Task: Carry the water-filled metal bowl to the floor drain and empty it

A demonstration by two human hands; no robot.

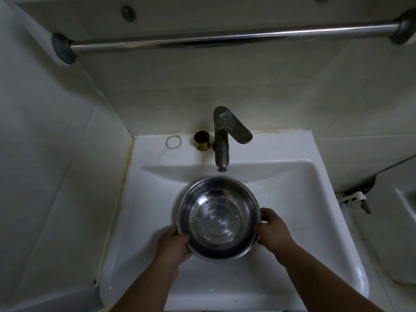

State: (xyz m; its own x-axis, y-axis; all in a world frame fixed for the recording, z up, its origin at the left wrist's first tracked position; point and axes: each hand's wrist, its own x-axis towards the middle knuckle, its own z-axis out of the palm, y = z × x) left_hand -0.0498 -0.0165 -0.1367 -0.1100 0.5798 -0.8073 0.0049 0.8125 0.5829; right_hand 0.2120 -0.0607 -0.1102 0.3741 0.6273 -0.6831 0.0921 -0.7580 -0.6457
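A round metal bowl (pixel 218 218) with clear water in it is over the basin of a white sink (pixel 299 199), in front of the tap. My left hand (pixel 174 243) grips the bowl's lower left rim, thumb on the edge. On the right rim, my right hand (pixel 273 229) holds it, fingers curled over the edge. The floor drain is not in view.
A grey tap (pixel 222 136) stands behind the bowl, with a small gold-and-black cap (pixel 202 140) to its left on the sink ledge. A metal rail (pixel 225 39) runs across the tiled wall above. A second white fixture (pixel 400 221) sits at the right edge.
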